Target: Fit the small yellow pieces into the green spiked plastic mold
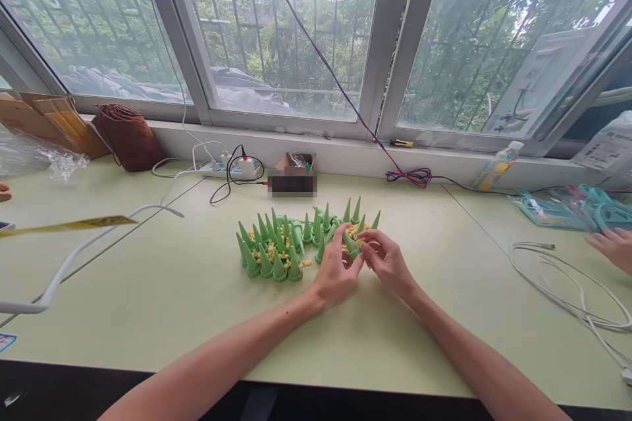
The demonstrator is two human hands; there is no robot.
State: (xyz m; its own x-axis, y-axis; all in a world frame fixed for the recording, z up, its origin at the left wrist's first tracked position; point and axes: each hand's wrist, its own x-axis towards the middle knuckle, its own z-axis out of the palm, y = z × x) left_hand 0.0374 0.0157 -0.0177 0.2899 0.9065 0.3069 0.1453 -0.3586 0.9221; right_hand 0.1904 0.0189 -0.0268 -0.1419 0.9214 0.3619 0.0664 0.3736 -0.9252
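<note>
Many pointed green cones (266, 263) stand packed together on the table, with small yellow pieces (281, 247) lying among them. At the right end of the cluster, my left hand (338, 270) is closed around one tilted green cone (350, 245). My right hand (388, 262) meets it from the other side, its thumb and fingers pinched near a small yellow piece (362, 243) beside that cone. What exactly the right fingertips hold is too small and partly hidden to make out. More upright cones (356, 210) rise just behind my hands.
Behind the cones are a small open box (296, 161), a power strip (232, 170) and a coiled cable (409, 176). A bottle (498, 166) leans at the sill. Another person's hand (615, 248) is at right, near teal plastic items (605, 207) and a white cable (543, 276).
</note>
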